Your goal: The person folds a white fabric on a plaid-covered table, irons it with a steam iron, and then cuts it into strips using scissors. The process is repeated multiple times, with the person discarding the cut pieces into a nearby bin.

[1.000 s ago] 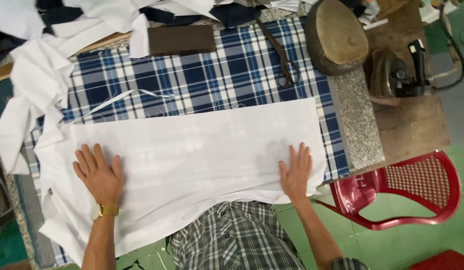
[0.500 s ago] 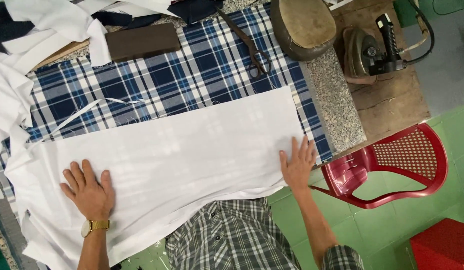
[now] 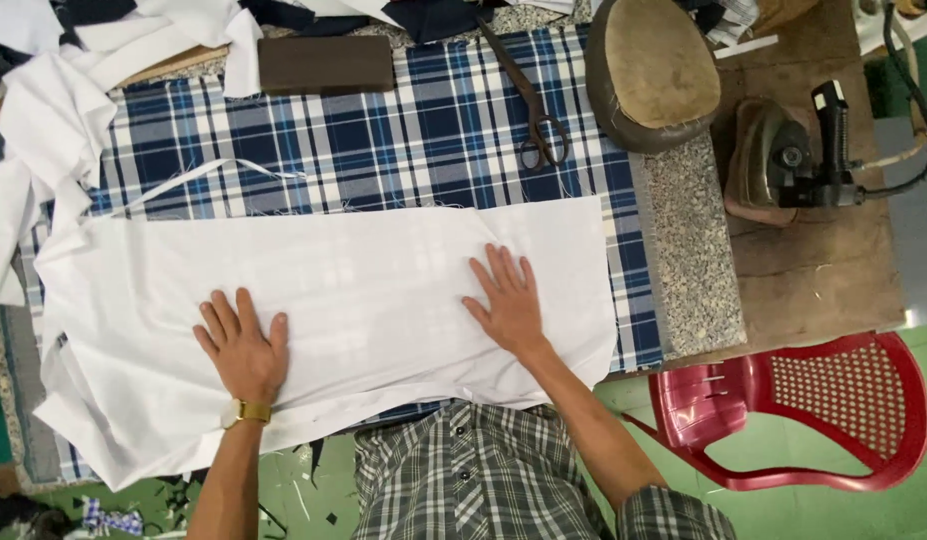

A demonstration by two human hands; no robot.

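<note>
On plaid table, both hands flat, white cloth, scissors

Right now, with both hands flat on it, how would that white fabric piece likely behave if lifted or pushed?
The white fabric piece probably goes floppy when lifted: its left edge already drapes and bunches over the table edge. It looks thin and light, since the plaid cloth faintly shows through. Pushed, it would likely wrinkle rather than slide whole; the left hand and right hand press it flat.
</note>
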